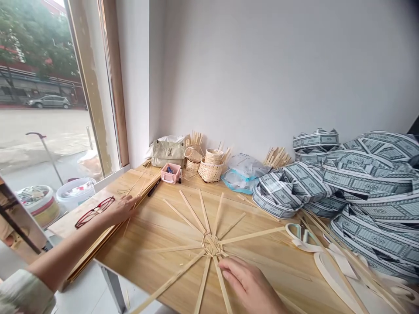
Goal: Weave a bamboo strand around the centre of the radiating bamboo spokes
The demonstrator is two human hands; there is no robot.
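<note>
A flat star of bamboo strips [218, 216], with a small woven ring [210, 243] at its middle, lies on the wooden table. My right hand [247, 281] is closed at the near right of the ring, thumb and forefinger pinched at the base of a strip. Over at the table's left side, my left hand [123, 208] rests on a bundle of long thin bamboo strips [149, 185]. Its fingers are loosely stretched over them, their tips small and partly hidden. Red-framed glasses [95, 211] lie just left of that hand.
Small woven baskets [210, 170], a pink box [170, 173], a handbag [168, 152] and plastic bags [245, 170] line the wall. Patterned strap coils [369, 174] heap up at right, with scissors [303, 235] and loose strips before them. Buckets [75, 192] stand beyond the left edge.
</note>
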